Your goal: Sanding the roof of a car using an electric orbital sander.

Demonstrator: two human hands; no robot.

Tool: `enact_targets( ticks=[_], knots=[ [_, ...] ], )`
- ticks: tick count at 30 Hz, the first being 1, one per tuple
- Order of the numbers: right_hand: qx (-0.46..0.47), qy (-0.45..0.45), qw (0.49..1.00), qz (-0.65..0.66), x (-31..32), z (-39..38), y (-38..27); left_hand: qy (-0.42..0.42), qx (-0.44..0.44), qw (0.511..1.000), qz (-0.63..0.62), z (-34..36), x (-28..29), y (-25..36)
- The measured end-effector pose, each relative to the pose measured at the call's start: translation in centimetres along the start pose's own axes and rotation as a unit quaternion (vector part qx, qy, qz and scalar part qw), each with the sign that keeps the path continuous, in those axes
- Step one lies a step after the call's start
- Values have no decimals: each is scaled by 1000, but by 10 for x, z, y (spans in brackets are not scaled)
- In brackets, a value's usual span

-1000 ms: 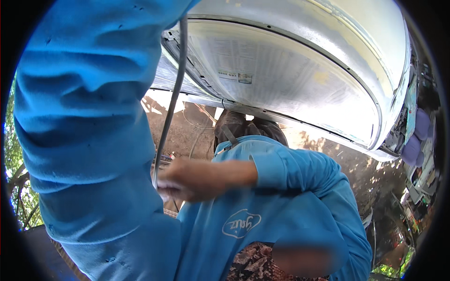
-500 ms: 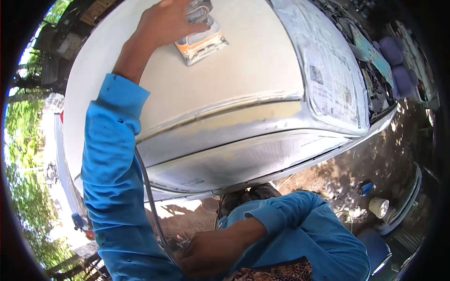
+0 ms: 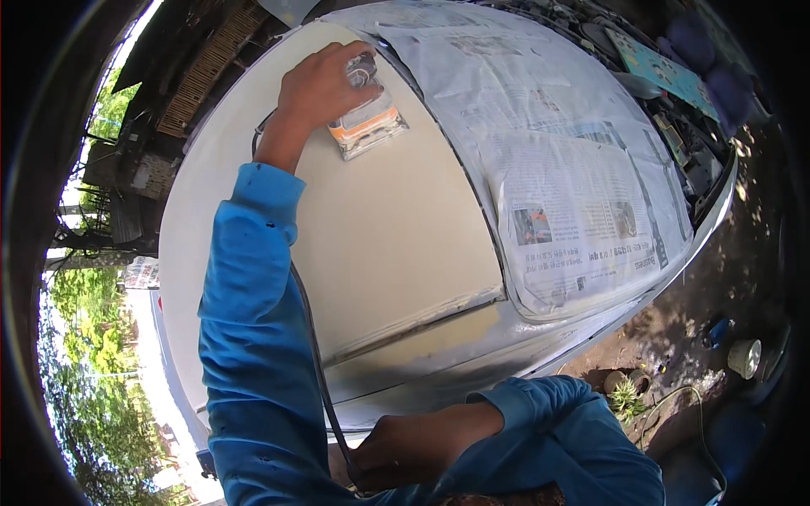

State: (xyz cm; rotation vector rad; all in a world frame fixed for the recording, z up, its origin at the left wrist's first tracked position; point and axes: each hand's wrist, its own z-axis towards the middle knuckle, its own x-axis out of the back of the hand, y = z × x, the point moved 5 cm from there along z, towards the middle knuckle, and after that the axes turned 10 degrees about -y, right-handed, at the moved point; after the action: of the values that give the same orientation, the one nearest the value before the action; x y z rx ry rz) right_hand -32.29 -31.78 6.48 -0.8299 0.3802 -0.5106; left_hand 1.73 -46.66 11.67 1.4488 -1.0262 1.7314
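My left hand is wrapped round the top of a dusty electric sander with an orange band. The sander's flat pad rests on the cream-coloured car roof, close to its far edge. A dark power cord runs down along my left sleeve. Near my body, my right hand is closed round the lower part of this cord, its fingertips partly hidden.
Newspaper sheets cover the car's windshield and front to the right of the roof. On the ground at right stand a white bucket and a small potted plant. A pale hose lies there too. Cluttered parts sit at the far right.
The view has shifted, showing more of the newspaper-covered front. My left hand has moved the sander across the roof toward the windshield edge. My right hand still holds the cord.
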Motion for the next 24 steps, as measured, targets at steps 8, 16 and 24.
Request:
enact_targets(
  ticks=[8,16,24],
  knots=[
    [-47,132,990,-19,68,-44,19,-28,0,1000,5,99,-23,-30],
    [-197,260,945,-15,100,-64,30,-36,38,998,19,160,-45,-78],
    [-100,292,947,-91,106,-71,24,-46,21,999,-11,160,-41,-79]
  ],
)
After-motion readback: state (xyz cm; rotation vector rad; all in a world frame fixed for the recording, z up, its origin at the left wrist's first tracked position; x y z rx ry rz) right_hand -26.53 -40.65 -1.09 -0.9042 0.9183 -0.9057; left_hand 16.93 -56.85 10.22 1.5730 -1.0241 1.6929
